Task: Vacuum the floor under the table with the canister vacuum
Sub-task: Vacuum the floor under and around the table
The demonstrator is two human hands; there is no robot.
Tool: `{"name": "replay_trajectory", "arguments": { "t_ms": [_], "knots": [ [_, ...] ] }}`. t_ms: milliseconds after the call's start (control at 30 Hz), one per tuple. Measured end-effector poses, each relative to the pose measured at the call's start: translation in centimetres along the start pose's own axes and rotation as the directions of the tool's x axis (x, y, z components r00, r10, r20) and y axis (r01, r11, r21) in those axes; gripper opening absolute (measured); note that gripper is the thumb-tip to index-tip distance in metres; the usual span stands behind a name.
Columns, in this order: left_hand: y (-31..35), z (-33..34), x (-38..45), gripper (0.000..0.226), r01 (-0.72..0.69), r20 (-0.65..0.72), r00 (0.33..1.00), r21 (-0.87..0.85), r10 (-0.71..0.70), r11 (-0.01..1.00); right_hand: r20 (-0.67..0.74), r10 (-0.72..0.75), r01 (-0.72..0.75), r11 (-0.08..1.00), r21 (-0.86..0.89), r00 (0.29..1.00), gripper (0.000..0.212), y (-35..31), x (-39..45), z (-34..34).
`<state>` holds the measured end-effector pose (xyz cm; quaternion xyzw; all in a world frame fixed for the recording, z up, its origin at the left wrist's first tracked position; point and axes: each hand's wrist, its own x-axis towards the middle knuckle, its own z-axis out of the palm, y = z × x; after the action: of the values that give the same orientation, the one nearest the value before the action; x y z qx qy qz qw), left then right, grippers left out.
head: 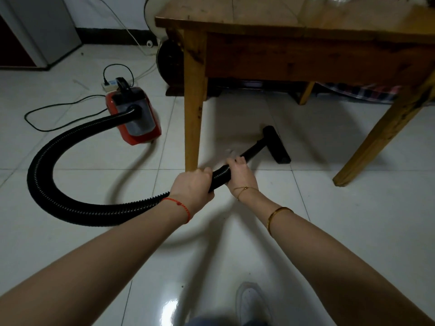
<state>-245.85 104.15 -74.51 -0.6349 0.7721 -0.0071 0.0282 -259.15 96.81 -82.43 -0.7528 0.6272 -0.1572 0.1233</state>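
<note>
Hose (70,203), black and ribbed, curves from red canister (134,114).

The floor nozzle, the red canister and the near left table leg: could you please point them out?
floor nozzle (276,144): head view, middle of the black head.
red canister (135,115): head view, grey front panel.
table leg (193,109): head view, mid-length.

1 head view, looking forward and down.
We see our hands (211,182) close below, the table (294,27) near ahead.
</note>
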Motion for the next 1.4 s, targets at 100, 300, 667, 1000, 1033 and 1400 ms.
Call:
{"name": "replay_trajectory", "arguments": {
  "t_ms": [100,300,667,1000,1033,1400],
  "knots": [
    [3.0,0.6,3.1,0.023,-0.039,-0.011,0.999,-0.032,0.039,0.999,-0.012,0.049,-0.049,0.999,-0.014,0.999,0.039,4.0,1.1,-1.0],
    [8.6,1.4,8.1,0.021,-0.104,-0.012,0.995,-0.067,0.104,0.992,-0.035,0.143,-0.144,0.988,-0.050,0.989,0.032,11.1,2.6,-3.1],
    [13.3,1.9,12.5,0.025,-0.137,-0.011,0.991,-0.101,0.137,0.985,-0.036,0.228,-0.230,0.971,-0.070,0.973,0.034,16.5,4.2,-5.1],
    [7.2,0.7,8.9,0.039,-0.066,-0.056,0.996,-0.027,0.064,0.997,-0.029,0.148,-0.148,0.989,-0.012,0.989,0.029,9.0,4.1,-3.5],
    [6.3,0.6,8.3,0.036,-0.051,-0.058,0.997,-0.020,0.050,0.998,-0.027,0.136,-0.136,0.991,0.001,0.990,0.030,7.9,4.1,-3.2],
    [-2.7,-0.8,1.5,0.023,0.117,-0.055,0.992,0.067,-0.114,0.991,-0.019,-0.050,0.052,0.994,0.100,0.999,0.031,-3.9,3.4,0.5]
  ]
}}
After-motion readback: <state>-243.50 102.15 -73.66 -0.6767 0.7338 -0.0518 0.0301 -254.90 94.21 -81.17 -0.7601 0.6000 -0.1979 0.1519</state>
